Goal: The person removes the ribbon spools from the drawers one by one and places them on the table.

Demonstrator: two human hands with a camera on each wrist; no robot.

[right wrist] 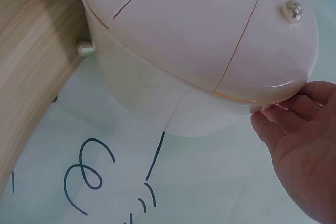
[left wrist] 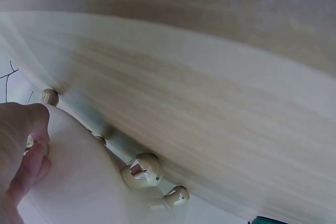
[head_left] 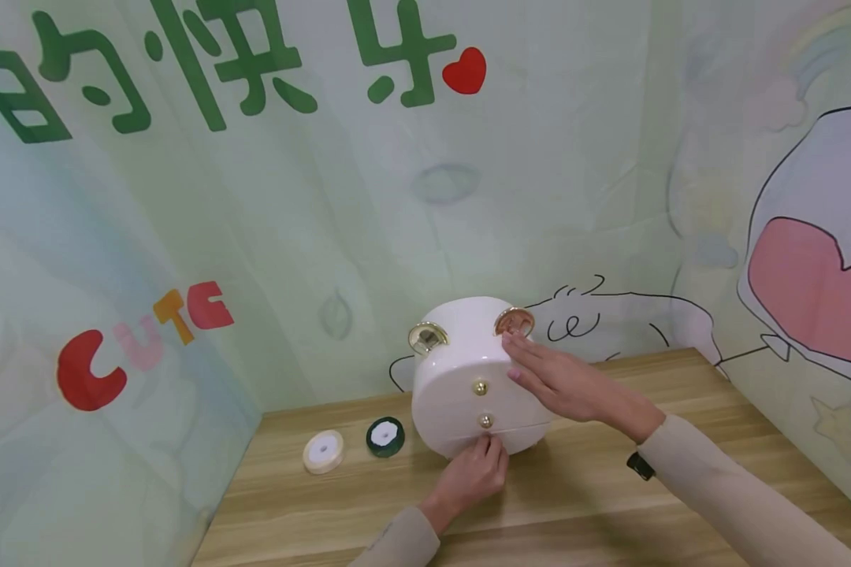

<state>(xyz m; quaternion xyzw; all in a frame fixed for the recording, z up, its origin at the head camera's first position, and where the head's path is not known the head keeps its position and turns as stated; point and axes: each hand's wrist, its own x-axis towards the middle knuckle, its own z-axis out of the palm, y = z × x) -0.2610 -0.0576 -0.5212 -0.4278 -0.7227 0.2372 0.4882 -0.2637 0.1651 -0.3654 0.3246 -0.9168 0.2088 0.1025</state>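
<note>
A white round box (head_left: 443, 394) with drawers stands upright, with gold ear-like pieces on top, gold knobs on its front and small gold feet (left wrist: 144, 170) below. My left hand (head_left: 470, 476) is at the lowest drawer; in the left wrist view its thumb and finger pinch a small gold knob (left wrist: 30, 143), mostly hidden by them. My right hand (head_left: 563, 382) rests with extended fingers against the box's upper right side, by the right ear piece (head_left: 514, 321). The right wrist view shows seams between the drawers and that hand's fingertips touching the box's edge.
Left of the box, a cream ribbon roll (head_left: 324, 452) and a dark green ribbon roll (head_left: 385, 437) lie on the wooden table (head_left: 284, 512). A printed cloth backdrop (head_left: 326, 236) hangs close behind the table. A dark band (head_left: 640, 466) shows at the right wrist.
</note>
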